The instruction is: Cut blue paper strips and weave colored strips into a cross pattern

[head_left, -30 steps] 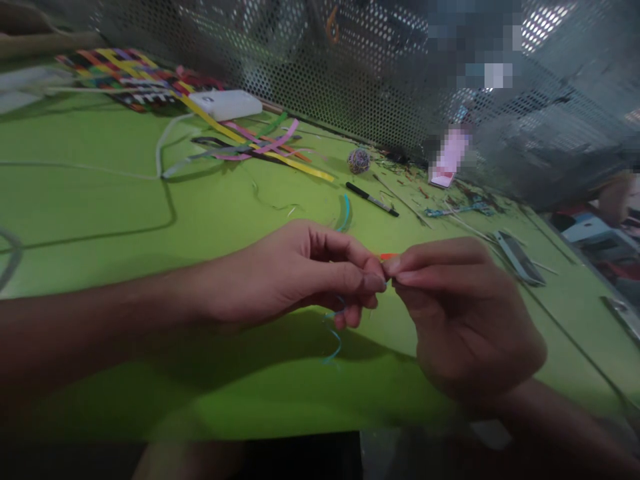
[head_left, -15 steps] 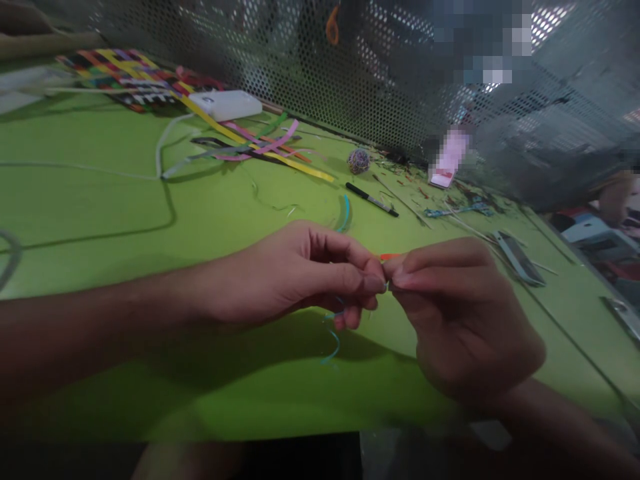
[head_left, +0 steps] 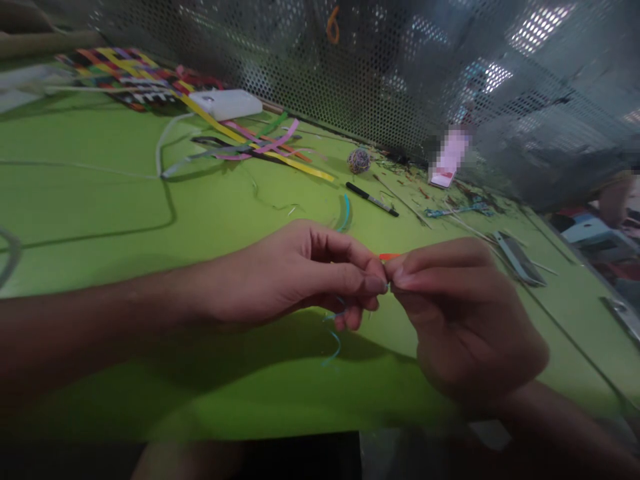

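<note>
Fingertip to fingertip, my left hand [head_left: 305,273] and my right hand [head_left: 465,307] meet above the green table [head_left: 240,393]. A thin blue strand [head_left: 333,347] curls down below my left fingers, which are pinched together. The thumb and forefinger of my right hand are pinched too; what lies between the tips is too small to make out. An orange piece [head_left: 389,256] shows just behind the fingertips. Beyond my left hand a blue strip [head_left: 346,211] curves upward, its lower end hidden by the hand.
Behind the hands lie a black pen [head_left: 372,199], a wire-like ball [head_left: 359,161], coloured strips [head_left: 260,148], a white power block [head_left: 227,105] with a cable, and a woven piece [head_left: 125,73]. At right are cutters or a similar tool [head_left: 517,259] and scraps. A perforated metal screen [head_left: 310,73] stands behind.
My right hand has shifted very slightly to the right. Otherwise both hands keep the same pinched pose, and the things on the table have not moved.
</note>
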Available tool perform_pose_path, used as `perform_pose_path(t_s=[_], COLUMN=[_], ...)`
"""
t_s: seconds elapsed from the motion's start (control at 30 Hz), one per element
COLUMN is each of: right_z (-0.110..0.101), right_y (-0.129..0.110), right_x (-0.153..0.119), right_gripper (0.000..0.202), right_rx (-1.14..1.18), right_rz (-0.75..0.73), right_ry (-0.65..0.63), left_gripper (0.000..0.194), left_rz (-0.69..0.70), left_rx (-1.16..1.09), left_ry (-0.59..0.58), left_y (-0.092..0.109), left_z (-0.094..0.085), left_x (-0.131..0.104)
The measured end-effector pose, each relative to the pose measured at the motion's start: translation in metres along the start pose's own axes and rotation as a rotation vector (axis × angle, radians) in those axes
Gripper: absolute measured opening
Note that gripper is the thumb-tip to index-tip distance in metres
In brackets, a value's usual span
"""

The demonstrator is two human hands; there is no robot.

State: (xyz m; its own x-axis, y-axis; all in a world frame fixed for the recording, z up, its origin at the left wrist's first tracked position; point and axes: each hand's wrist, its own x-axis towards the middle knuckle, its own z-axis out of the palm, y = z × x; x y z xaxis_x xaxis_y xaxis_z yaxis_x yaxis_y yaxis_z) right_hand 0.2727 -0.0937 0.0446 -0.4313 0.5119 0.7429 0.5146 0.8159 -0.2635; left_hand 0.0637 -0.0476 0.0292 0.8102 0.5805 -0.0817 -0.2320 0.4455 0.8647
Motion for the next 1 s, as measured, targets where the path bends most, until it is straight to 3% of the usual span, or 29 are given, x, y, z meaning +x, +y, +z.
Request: perform_pose_path(t_s=[1.0], right_z=[-0.0027], right_y=[0.0004], right_x=[-0.0014], right_gripper=[0.018], right_rx=[-0.022], right_rz=[0.01], right_ry=[-0.027], left_gripper=[0.005], left_rz=[-0.013], left_rx=[-0.031], left_ry=[-0.005], left_y=[-0.0009], left_z=[0.0002], left_x=[0.0001])
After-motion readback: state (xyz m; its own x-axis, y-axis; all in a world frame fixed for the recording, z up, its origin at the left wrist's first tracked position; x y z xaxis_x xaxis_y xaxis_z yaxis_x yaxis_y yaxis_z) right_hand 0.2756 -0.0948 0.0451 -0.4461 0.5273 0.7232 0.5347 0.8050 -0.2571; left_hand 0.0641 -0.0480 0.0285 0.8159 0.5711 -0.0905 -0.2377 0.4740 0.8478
